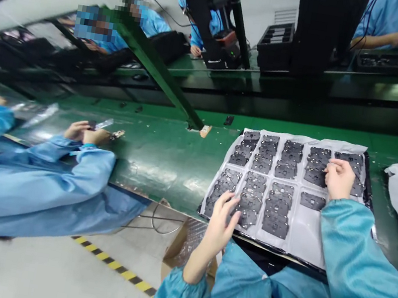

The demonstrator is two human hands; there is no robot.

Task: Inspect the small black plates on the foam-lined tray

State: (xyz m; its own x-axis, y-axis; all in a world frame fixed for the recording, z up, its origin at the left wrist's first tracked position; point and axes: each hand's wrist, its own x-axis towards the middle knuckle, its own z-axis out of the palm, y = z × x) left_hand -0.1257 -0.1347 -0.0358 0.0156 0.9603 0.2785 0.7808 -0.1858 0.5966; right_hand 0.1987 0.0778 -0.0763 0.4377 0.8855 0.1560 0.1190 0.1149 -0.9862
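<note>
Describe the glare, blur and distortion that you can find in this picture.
In the head view, pale glare patches streak the bench and tiny glints dot the parts; in the head view, the upper-left corner looks smeared and stretched, while the left hand and right hand are clearer.

Looking at black-edged tray [369, 182], lying flat on green bench [167, 156], slightly skewed, lined with white sheet [304, 236] formed into compartments. Holding thin, dark grey-black plates [278, 209], roughly rectangular, with small cutouts and shiny spots along edges. Arranged in two rows, overlapping like shingles. Far row: filled across five compartments, fourth and fifth partly blocked from view. Near row: filled in first three, lower part of first two partly blocked; in fourth, only a short bunch at far end, count unclear, with bare white liner below. Fifth near compartment: hidden, contents unreadable.
</note>
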